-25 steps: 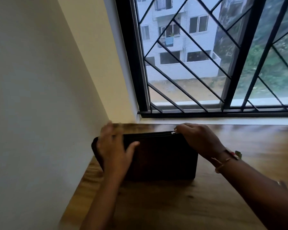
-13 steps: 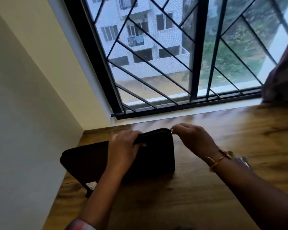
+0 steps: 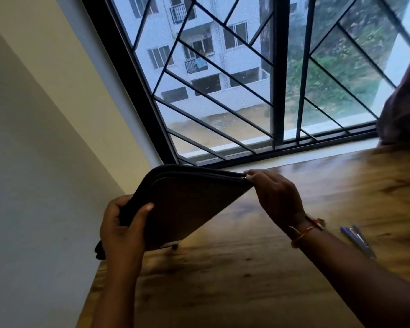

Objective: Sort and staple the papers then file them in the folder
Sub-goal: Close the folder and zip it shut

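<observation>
A dark zippered folder (image 3: pixel 187 207) is held tilted above the wooden table (image 3: pixel 258 268), one corner near the table's left edge. My left hand (image 3: pixel 122 229) grips the folder's lower left edge, thumb across its front face. My right hand (image 3: pixel 276 196) pinches the small metal zipper pull (image 3: pixel 243 178) at the folder's upper right corner. No papers or stapler are in view.
A blue pen-like object (image 3: pixel 357 240) lies on the table behind my right forearm. A window with black metal bars (image 3: pixel 278 74) runs along the far side of the table. A plain wall (image 3: pixel 38 162) borders the left. Dark fabric (image 3: pixel 405 100) hangs at the right edge.
The folder has been lifted from lying flat on the table to a tilted position. My left hand shifted to its lower left edge. My right hand stays at the zipper pull.
</observation>
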Demonstrator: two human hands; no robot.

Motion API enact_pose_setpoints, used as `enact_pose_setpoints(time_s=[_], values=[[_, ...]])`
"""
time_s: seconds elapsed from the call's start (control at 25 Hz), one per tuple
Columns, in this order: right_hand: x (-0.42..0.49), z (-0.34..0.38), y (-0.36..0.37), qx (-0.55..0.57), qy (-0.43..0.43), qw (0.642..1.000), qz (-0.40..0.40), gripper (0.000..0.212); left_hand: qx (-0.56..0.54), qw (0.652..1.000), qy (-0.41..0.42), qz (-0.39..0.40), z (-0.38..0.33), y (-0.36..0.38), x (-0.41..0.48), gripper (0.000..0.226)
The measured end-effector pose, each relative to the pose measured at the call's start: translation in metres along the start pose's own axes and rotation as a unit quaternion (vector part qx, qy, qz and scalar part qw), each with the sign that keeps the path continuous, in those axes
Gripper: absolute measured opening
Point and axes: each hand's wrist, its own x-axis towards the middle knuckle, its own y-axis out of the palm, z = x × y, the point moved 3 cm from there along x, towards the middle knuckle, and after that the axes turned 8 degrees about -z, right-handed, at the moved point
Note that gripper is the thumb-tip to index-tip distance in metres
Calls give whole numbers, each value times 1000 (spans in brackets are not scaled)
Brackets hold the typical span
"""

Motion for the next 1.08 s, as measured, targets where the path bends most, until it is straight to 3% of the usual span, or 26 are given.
enact_pose_setpoints(time_s=[0.2, 0.36, 0.4, 0.48, 0.52, 0.6, 0.72, 0.88, 1.08], values=[[4, -6, 15, -6, 0, 1000, 12, 13, -2, 999, -20, -25, 1, -19, -5, 23], [-10, 25, 19, 91, 152, 984, -13, 32, 29, 997, -30, -68, 2, -23, -10, 23], [-19, 44, 21, 164, 211, 963, 10, 32, 39, 995, -25, -83, -1, -22, -14, 22], [-30, 96, 25, 328, 300, 883, 154, 30, 72, 994, -8, -85, -9, -10, -28, 24], [-33, 122, 27, 398, 322, 828, 228, 37, 97, 994, 3, -58, -13, 0, -38, 26], [-37, 154, 31, 482, 366, 747, 275, 51, 160, 985, 50, 26, -13, 21, -63, 25], [-42, 149, 35, 476, 483, 696, 235, 55, 221, 959, 102, 147, 10, 39, -88, 28], [-55, 115, 51, 471, 587, 623, 213, 33, 214, 930, 55, 293, 67, 32, -88, 40], [-73, 72, 104, 440, 654, 562, 250, 33, 427, 827, 36, 364, 164, -17, -56, 72]])
